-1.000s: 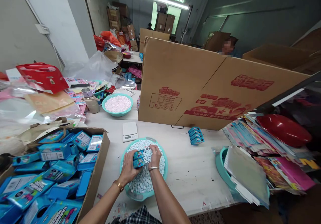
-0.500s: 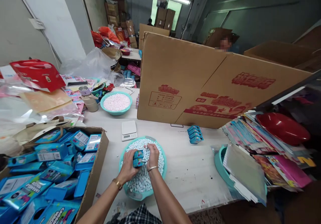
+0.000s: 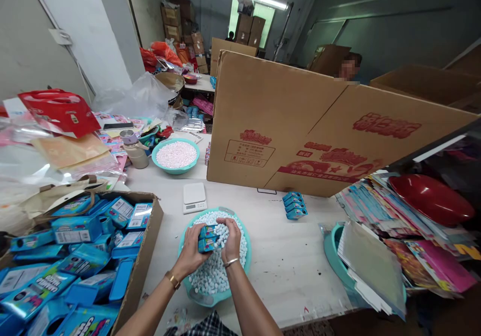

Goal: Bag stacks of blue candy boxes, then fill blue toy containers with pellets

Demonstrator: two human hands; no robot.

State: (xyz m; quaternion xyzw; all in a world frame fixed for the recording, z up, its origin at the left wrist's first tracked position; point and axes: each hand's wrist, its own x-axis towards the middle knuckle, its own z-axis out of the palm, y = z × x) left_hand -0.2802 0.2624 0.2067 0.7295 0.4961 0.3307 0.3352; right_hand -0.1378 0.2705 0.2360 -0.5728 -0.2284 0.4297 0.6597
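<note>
My left hand (image 3: 191, 250) grips two small blue candy boxes (image 3: 206, 244), held side by side over a turquoise basin (image 3: 247, 256). Small pale-blue candies (image 3: 210, 278) fill the basin. Cupped close against the boxes' right side, my right hand (image 3: 231, 238) holds a heap of the same candies (image 3: 221, 233) by the box ends. Whether any candies are inside these two boxes is hidden.
An open carton (image 3: 145, 240) of blue boxes stands at left. Behind the basin lies a white scale (image 3: 194, 193). A small row of blue boxes (image 3: 294, 205) sits before a large cardboard box (image 3: 285, 125). A basin of pinkish candies (image 3: 176, 154) is farther back; a person (image 3: 349, 67) is behind the cardboard.
My right hand has come up from the basin with a heap of candies now showing at the boxes. My left hand keeps its grip. The view has shifted slightly.
</note>
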